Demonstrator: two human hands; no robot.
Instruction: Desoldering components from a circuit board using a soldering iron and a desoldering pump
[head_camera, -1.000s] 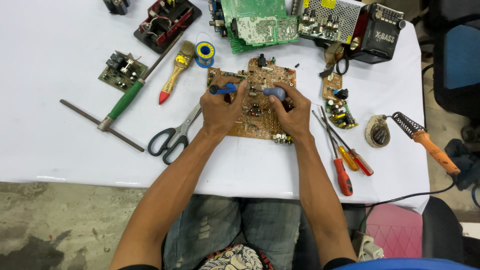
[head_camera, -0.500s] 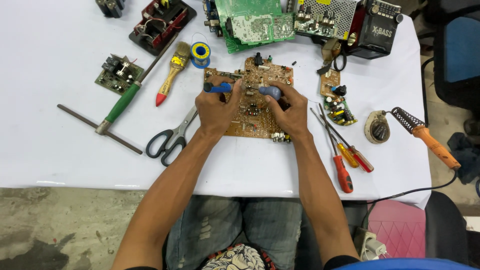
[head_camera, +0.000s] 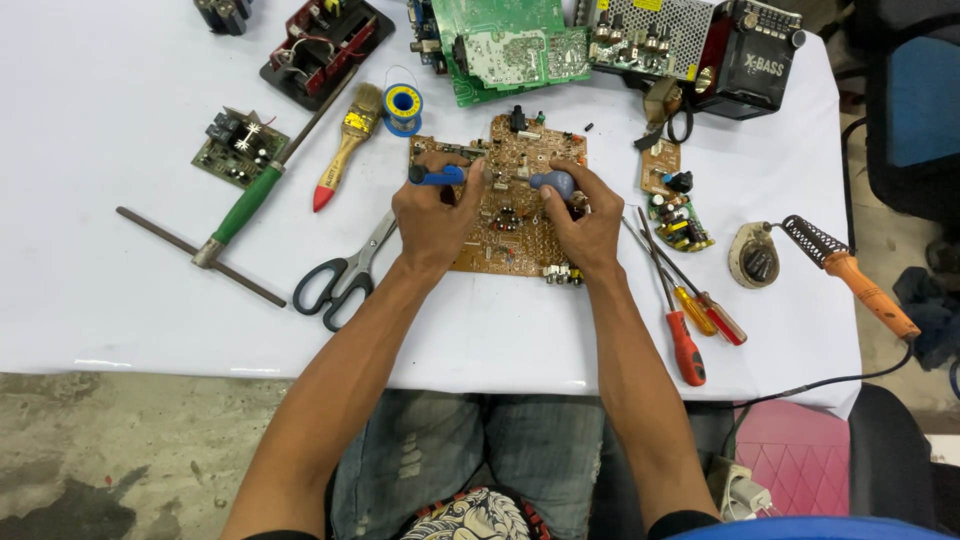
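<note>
Left hand (head_camera: 432, 215) grips our blue tool (head_camera: 437, 176) over the board (head_camera: 505, 200); right hand (head_camera: 585, 222) grasps a blue bulb (head_camera: 553, 183), pinning the board flat on the counter (head_camera: 120, 280).

Both bare forearms reach forward from the lap and angle inward, so the two hands end up near each other, well ahead of the knees. The left hand (head_camera: 432, 215) lies palm down with its back facing up, wrist nearly straight, fingers (head_camera: 452, 170) curled over and closed around something slim, the thumb tucked toward the middle. The right hand (head_camera: 585, 225) mirrors it: back up, knuckles raised, fingers bent and closed in a pinch near the thumb. The two thumbs point toward each other with a gap between them, the hands not touching. Elbows sit wide and low, out of view at the bottom edge.
</note>
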